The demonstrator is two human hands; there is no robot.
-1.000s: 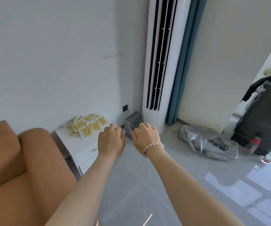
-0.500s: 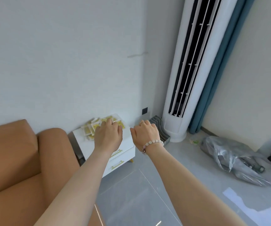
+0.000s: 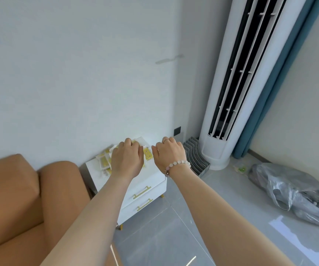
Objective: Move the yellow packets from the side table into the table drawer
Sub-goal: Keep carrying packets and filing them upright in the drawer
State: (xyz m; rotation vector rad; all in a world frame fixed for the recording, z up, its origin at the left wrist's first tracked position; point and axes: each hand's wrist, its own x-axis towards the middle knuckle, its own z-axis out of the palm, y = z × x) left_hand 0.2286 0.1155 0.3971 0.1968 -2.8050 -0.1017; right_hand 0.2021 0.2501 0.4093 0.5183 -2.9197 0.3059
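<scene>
Head view: my left hand (image 3: pixel 127 160) is over the yellow packets (image 3: pixel 104 162), which lie heaped on the back-left part of the white side-table surface (image 3: pixel 153 172), against the wall. Its fingers curl down onto the heap. The fingertips are hidden, so I cannot tell whether they pinch a packet. My right hand (image 3: pixel 169 154) hovers loosely curled over the surface's back-right corner, and I cannot tell whether it holds anything.

I judge this to be the gathering step, with nothing stowed yet. The top drawer (image 3: pixel 156 191) under the surface looks closed, so next one hand must pull its gold handle (image 3: pixel 141 191).

The sofa arm (image 3: pixel 59 189) crowds the surface's left edge and a grey slatted rack (image 3: pixel 196 160) stands just beside its right edge. The floor (image 3: pixel 154 237) in front leaves room for the drawer to slide out.
</scene>
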